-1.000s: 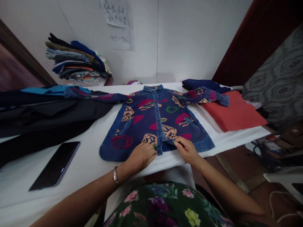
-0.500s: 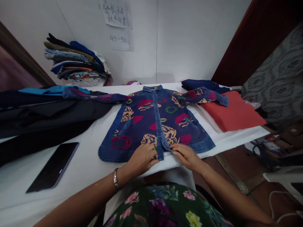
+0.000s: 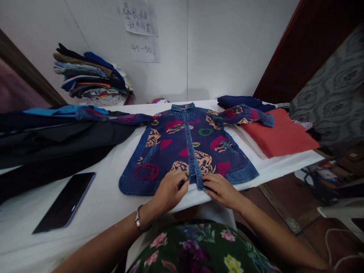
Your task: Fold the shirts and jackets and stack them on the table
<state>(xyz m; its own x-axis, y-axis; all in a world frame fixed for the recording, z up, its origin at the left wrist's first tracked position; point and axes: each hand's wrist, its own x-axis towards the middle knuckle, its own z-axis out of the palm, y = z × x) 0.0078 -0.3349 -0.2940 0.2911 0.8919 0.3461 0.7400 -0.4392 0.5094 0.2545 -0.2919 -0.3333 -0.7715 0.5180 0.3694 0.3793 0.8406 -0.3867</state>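
Note:
A long-sleeved denim shirt [image 3: 176,144] with a magenta, tan and green print lies front up on the white table, its collar away from me and both sleeves spread sideways. At its lower front edge, my left hand [image 3: 172,189] is closed, pinching the edge beside the button placket [image 3: 191,157]. My right hand [image 3: 220,189] is at the bottom of the placket, its fingers together on the hem and the thumb below. The fingers partly hide the cloth they grip. The left sleeve in view rests over dark clothes, the right one over a red folded cloth.
Dark garments [image 3: 57,140] cover the table's left side, with a phone [image 3: 65,203] in front. A tall pile of folded clothes [image 3: 91,76] stands at the back left. At the right are navy clothing [image 3: 244,103] and the red folded cloth [image 3: 281,132]. A white chair [image 3: 345,212] is beyond the table.
The placket's bottom end, earlier split with one flap turned up by my right hand, now lies under my right fingers. My left hand has shifted slightly left and pinches the edge.

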